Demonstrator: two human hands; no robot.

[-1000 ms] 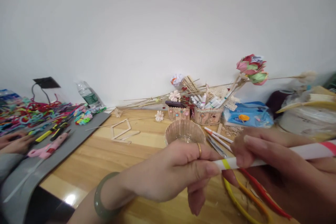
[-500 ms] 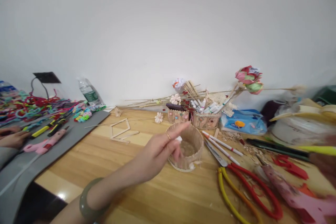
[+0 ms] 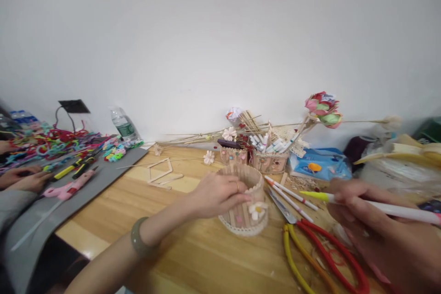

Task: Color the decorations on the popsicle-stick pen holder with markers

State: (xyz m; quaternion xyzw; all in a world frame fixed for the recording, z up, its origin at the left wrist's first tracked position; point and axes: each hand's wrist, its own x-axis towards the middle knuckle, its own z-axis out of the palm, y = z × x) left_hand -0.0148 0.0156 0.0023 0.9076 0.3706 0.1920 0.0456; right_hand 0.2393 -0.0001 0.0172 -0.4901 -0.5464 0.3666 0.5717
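A small round pot of wooden craft sticks [image 3: 241, 220] stands on the table, with scalloped trim at its rim and lace round its base. A white flower with a yellow centre [image 3: 257, 211] is on its front. My left hand [image 3: 218, 195] grips the near-left rim, some fingertips hidden inside. On the right, my right hand [image 3: 372, 229] is closed round a white marker [image 3: 392, 208], its yellow-green tip pointing left towards the pot. Scissors with red and yellow handles [image 3: 291, 220] lie between the pot and my right hand.
Markers [image 3: 292, 200] and wood shavings lie right of the pot. Behind stand decorated stick boxes [image 3: 270, 161] of pens, paper flowers [image 3: 322, 108] and a blue wipes pack [image 3: 319, 163]. At left, another person's hands [image 3: 25, 179] are near a pink glue gun [image 3: 70, 186] on a grey mat.
My left hand has moved onto the pot's rim, and the pot has turned so its flower faces me. My right hand has come in from the right edge with the marker.
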